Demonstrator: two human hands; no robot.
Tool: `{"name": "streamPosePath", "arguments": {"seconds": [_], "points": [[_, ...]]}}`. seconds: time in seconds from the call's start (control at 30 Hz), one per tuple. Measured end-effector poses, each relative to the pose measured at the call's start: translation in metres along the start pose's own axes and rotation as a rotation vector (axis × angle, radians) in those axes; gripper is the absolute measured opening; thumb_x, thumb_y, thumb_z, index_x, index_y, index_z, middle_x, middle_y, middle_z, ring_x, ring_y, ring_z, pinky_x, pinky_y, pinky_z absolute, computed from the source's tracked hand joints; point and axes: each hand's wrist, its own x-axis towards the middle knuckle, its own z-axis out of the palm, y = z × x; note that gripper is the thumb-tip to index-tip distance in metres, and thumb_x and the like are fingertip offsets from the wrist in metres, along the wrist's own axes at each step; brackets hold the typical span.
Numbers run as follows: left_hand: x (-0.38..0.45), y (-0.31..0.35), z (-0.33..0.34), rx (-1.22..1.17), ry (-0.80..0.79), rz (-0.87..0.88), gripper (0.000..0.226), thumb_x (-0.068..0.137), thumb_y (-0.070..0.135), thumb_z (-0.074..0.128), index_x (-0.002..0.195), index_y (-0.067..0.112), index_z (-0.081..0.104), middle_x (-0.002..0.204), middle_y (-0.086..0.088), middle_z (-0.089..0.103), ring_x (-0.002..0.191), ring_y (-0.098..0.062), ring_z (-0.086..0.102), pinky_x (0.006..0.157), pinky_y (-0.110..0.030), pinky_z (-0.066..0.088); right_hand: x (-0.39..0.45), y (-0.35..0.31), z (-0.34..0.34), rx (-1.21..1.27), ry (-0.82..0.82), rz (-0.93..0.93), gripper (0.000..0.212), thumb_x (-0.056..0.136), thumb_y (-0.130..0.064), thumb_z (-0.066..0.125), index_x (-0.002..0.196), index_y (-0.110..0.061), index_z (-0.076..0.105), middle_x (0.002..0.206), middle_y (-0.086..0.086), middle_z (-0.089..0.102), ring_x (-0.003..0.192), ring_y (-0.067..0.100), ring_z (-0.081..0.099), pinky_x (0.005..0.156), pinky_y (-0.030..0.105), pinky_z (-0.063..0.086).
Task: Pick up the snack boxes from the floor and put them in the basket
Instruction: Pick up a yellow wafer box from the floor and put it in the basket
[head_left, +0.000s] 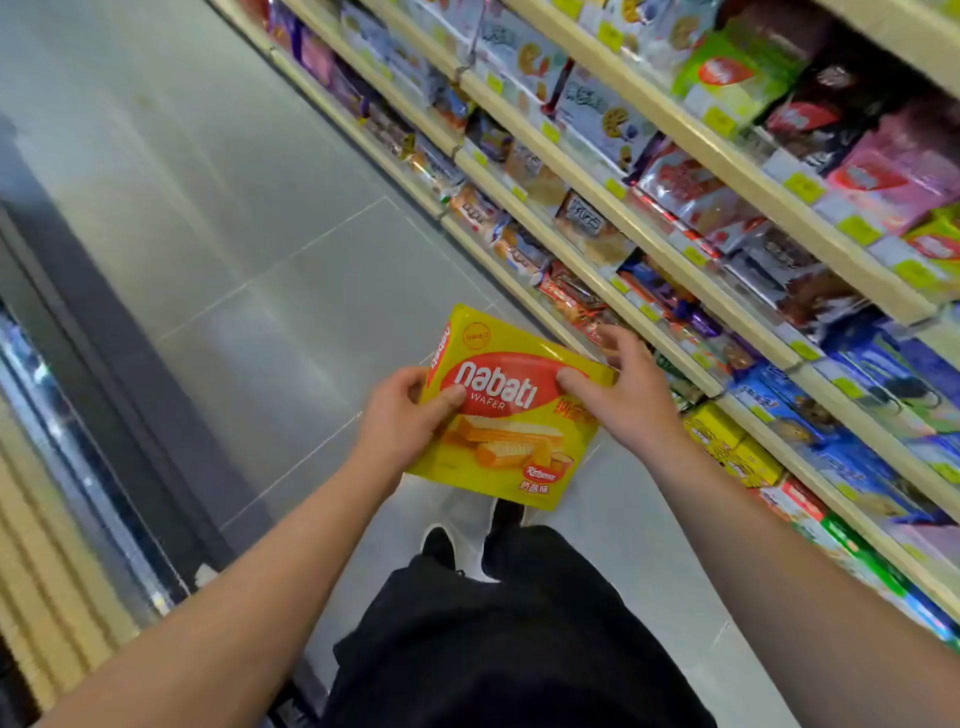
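Wafer box (511, 415) gripped at both side edges, above floor (249, 218).

Black trousers (519, 634), black shoes (439, 545), bare forearms.

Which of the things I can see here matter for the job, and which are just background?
Job:
wafer box, held off the floor
left hand, gripping its left edge
right hand, gripping its right edge
No basket in view.

Background:
shelves of snacks on the right
floor
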Motion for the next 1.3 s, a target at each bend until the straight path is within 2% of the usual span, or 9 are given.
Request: {"name": "streamPosePath", "arguments": {"seconds": [0.1,0.23,0.33,0.43,0.63,0.8,0.93,1.13,1.3], "points": [[-0.009,0.028,0.039,-0.088,-0.167,-0.023,0.028,0.081,0.038,0.072,0.101,0.018,0.069,0.095,-0.005,0.074,0.084,-0.023,0.071,0.077,-0.041,0.058,-0.053,0.034,-0.031,0.344,0.159,0.199,0.066,0.086,-0.041,0.069,0.141,-0.027,0.035,0.122,-0.014,0.052,0.100,-0.003,0.052,0.084,0.025,0.045],[-0.031,0.063,0.118,-0.126,-0.440,-0.050,0.035,0.080,0.042,0.072,0.104,0.017,0.068,0.099,-0.007,0.074,0.090,-0.030,0.071,0.082,-0.054,0.056,-0.118,0.094,-0.065,0.578,0.344,0.333,0.044,0.088,-0.039,0.067,0.127,-0.034,0.047,0.113,-0.013,0.064,0.101,0.011,0.064,0.092,0.045,0.054],[-0.060,0.083,0.183,-0.073,-0.591,-0.051,0.045,0.075,0.049,0.074,0.107,0.019,0.068,0.102,-0.004,0.074,0.094,-0.029,0.070,0.084,-0.055,0.054,-0.163,0.135,-0.091,0.693,0.565,0.391,0.033,0.086,-0.037,0.068,0.115,-0.039,0.053,0.113,-0.008,0.067,0.101,0.015,0.066,0.093,0.047,0.053],[-0.111,0.095,0.258,-0.006,-0.740,-0.018,0.035,0.079,0.042,0.071,0.104,0.019,0.068,0.098,-0.004,0.075,0.093,-0.028,0.071,0.083,-0.054,0.055,-0.221,0.186,-0.121,0.759,0.810,0.461,0.051,0.076,-0.046,0.069,0.123,-0.033,0.055,0.113,-0.008,0.068,0.101,0.013,0.067,0.090,0.042,0.054],[-0.214,0.078,0.383,0.051,-0.955,0.181,0.037,0.087,0.024,0.068,0.121,0.036,0.059,0.101,0.007,0.074,0.091,-0.015,0.071,0.081,-0.043,0.057,-0.331,0.284,-0.163,0.805,1.090,0.515,0.031,0.084,-0.029,0.071,0.113,-0.030,0.059,0.100,-0.010,0.071,0.086,0.003,0.069,0.071,0.026,0.053],[-0.303,0.054,0.481,0.247,-1.130,0.360,0.080,0.071,0.040,0.077,0.137,0.056,0.034,0.129,0.011,0.060,0.116,-0.015,0.059,0.094,-0.046,0.052,-0.426,0.364,-0.196,0.881,1.263,0.539,0.040,0.087,-0.016,0.069,0.114,-0.041,0.053,0.098,-0.021,0.068,0.084,-0.005,0.067,0.066,0.014,0.051],[-0.364,0.044,0.555,0.320,-1.227,0.387,0.084,0.075,0.025,0.078,0.139,0.053,0.031,0.127,0.017,0.058,0.117,-0.009,0.056,0.096,-0.041,0.051,-0.483,0.420,-0.217,0.867,1.356,0.630,0.064,0.086,-0.023,0.071,0.139,-0.041,0.041,0.119,-0.016,0.064,0.102,0.001,0.065,0.084,0.025,0.053],[-0.408,0.032,0.667,0.487,-1.330,0.398,0.079,0.082,0.018,0.072,0.142,0.049,0.031,0.118,0.024,0.057,0.100,0.010,0.053,0.078,-0.027,0.051,-0.521,0.497,-0.243,0.943,1.448,0.739,0.071,0.075,-0.040,0.069,0.139,-0.044,0.039,0.128,-0.011,0.062,0.109,0.011,0.064,0.094,0.045,0.053],[-0.443,0.032,0.784,0.577,-1.491,0.362,0.075,0.080,0.018,0.075,0.136,0.049,0.037,0.105,0.032,0.053,0.087,0.017,0.051,0.073,-0.026,0.051,-0.543,0.580,-0.284,0.958,1.549,0.859,0.059,0.085,-0.026,0.070,0.136,-0.039,0.044,0.119,-0.007,0.066,0.097,0.006,0.068,0.079,0.029,0.055]]}}
